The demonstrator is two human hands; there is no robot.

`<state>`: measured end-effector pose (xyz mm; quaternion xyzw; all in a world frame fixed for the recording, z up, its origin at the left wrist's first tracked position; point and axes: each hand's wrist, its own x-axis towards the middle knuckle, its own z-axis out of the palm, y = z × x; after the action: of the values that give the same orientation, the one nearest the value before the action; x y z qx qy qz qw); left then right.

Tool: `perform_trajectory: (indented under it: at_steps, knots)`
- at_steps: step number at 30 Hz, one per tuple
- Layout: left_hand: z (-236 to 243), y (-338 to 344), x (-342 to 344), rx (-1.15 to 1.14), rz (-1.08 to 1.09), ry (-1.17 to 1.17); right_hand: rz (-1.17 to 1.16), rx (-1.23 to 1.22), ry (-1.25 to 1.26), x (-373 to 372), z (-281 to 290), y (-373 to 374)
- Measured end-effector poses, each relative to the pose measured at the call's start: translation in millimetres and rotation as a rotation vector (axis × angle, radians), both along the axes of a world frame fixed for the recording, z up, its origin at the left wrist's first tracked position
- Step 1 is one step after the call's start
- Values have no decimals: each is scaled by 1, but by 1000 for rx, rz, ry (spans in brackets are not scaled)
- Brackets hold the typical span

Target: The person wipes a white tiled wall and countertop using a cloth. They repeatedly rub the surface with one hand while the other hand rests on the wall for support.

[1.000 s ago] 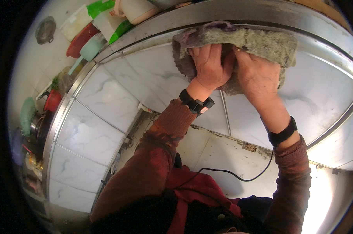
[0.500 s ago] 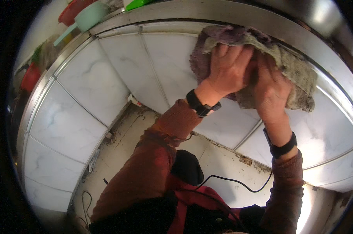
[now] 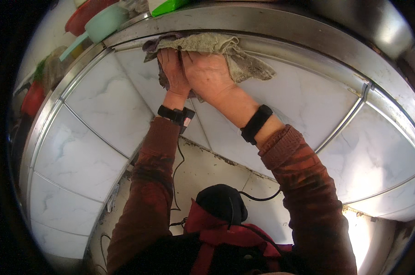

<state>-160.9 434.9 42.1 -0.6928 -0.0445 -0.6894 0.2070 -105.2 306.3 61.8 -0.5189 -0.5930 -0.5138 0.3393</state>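
Observation:
A worn, greyish-green and purple rag (image 3: 249, 67) lies bunched against the upper part of the white marbled tile front, just under the metal counter edge (image 3: 262, 24). My left hand (image 3: 174, 75) presses into the rag near its left end, fingers pointing up and partly covered by its folds. Close beside it, touching, my right hand (image 3: 208, 74) grips the same rag, its fingertips hidden in the cloth. A loose end of the rag trails out to the right of my right hand.
White tile panels (image 3: 95, 98) with metal trim curve round the left and right. On the counter at the upper left are a pale green dipper (image 3: 105, 22), a red basin (image 3: 86, 17) and a bright green object (image 3: 170, 6). A black cable (image 3: 260, 198) runs across the floor.
Both hands have slid left along the tile front below the counter edge, taking the rag with them. They have come closer together, and the rag's spread to the right has narrowed.

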Motion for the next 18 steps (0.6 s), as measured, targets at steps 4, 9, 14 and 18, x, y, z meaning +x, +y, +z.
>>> perform_trajectory:
  at_steps: [4, 9, 14, 18]
  knots:
    - [-4, -26, 21, -88, -195, -27, 16, -41, 72, 6, 4, -37]
    - [-13, -113, 56, -101, -333, 45, -242, -139, 2, 45, -5, -135]
    - [-14, -256, 101, -208, -459, 268, -495, -4, -67, 92, -12, -263]
    - [-4, -315, 119, -156, -725, 322, -615, 57, 20, 99, -10, -322]
